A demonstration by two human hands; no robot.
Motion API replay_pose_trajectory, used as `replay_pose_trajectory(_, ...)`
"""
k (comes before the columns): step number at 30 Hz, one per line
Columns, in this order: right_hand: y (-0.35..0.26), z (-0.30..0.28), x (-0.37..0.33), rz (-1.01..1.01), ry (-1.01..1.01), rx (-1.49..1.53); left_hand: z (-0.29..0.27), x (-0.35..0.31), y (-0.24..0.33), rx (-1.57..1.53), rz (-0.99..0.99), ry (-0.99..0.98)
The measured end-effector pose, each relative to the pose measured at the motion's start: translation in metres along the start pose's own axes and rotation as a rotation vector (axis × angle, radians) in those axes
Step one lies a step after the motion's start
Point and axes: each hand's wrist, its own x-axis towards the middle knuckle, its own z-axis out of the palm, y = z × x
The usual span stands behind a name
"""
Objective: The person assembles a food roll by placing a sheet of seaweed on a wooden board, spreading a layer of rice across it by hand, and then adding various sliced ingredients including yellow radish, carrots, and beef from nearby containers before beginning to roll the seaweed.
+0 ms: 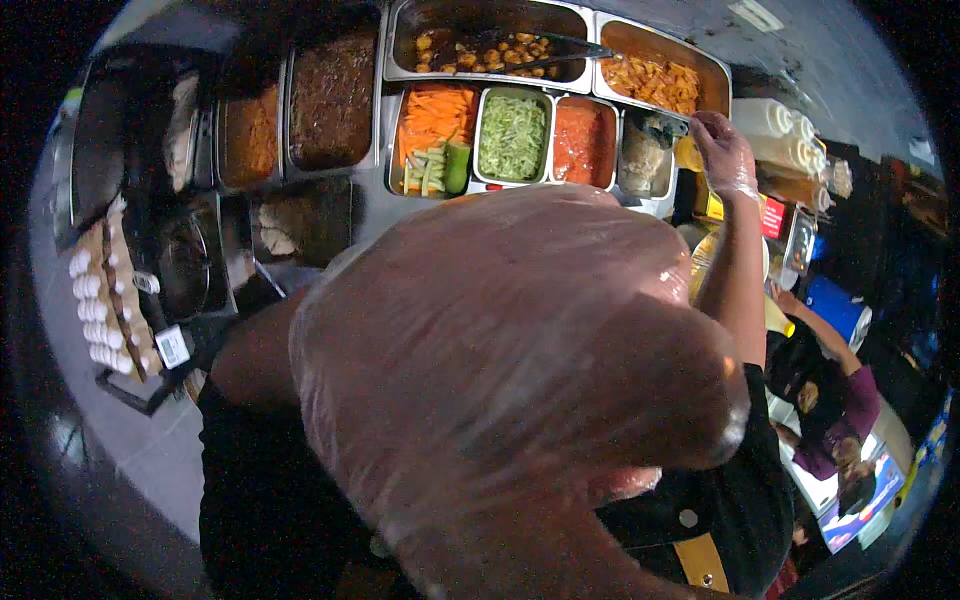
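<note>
My left hand [520, 330], in a clear plastic glove, is raised very close to the camera and covers the middle of the view. Its fingers bend away on the right side, their tips out of sight, so I cannot tell what they hold. My right hand [725, 155], also gloved, reaches forward at the right end of the food pans. The fingers are bent together beside a small amber-yellow piece [688, 153], and their grip is partly hidden. Nearest to it are a pan of pale shredded food [645, 160] and a pan of orange-red pieces [650, 80].
Ahead are carrot sticks [437, 115], shredded green vegetable [512, 135], red sauce [583, 140] and tongs [570, 50] across a browned-food pan. Squeeze bottles [775, 135] lie right. Eggs [95, 310] stand left. Another person in a maroon sleeve [860, 400] is at far right.
</note>
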Motion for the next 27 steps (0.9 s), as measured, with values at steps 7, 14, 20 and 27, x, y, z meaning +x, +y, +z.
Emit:
replay_pose_trajectory(7,0.026,-0.024,0.021,-0.12,-0.067,0.127,0.036,-0.008,-0.001,0.206,-0.199,0.033)
replay_pose_trajectory(14,0.054,-0.105,-0.026,-0.122,-0.092,0.129,0.09,-0.192,-0.057,0.858,-1.351,-0.205)
replay_pose_trajectory(20,0.073,-0.107,-0.066,-0.12,-0.241,-0.06,0.232,-0.458,-0.005,0.545,-1.942,0.051)
replay_pose_trajectory(27,0.06,-0.002,-0.108,-0.451,-0.647,0.103,0.301,-0.435,0.017,0.397,-2.129,0.31)
